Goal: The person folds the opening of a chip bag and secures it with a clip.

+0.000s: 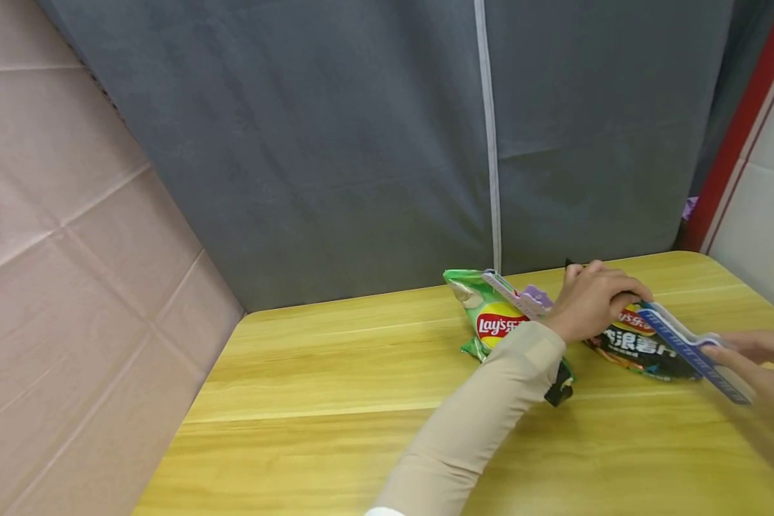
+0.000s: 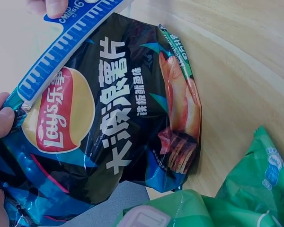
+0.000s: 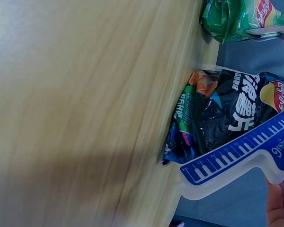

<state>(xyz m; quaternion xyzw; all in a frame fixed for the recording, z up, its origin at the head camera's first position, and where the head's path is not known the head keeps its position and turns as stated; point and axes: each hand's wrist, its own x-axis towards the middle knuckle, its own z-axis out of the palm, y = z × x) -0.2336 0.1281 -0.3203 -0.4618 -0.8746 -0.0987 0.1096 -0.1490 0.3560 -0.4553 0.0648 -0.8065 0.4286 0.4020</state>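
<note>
My left hand [image 1: 590, 301] pinches the gathered top of a black Lay's chip bag [image 1: 638, 347]. Across the bag's upper edge lies a blue and white bag clip [image 1: 690, 351] printed with piano keys. My right hand [image 1: 757, 358] holds this clip by its handle side, thumb on top. In the left wrist view the clip's far end sits close to the left fingers [image 2: 1, 118], overlapping the bag's top beside the yellow and red logo. The right wrist view shows the clip [image 3: 236, 153] slanting along the bag [image 3: 217, 118], its near end sticking out past it.
To the left, partly behind my left forearm, is a green Lay's chip bag [image 1: 480, 315] with a lilac clip [image 1: 522, 297] across it. Both bags are on a wooden table [image 1: 309, 373]. A grey curtain [image 1: 329, 158] hangs behind, with a pale wall covering [image 1: 90, 287] at left.
</note>
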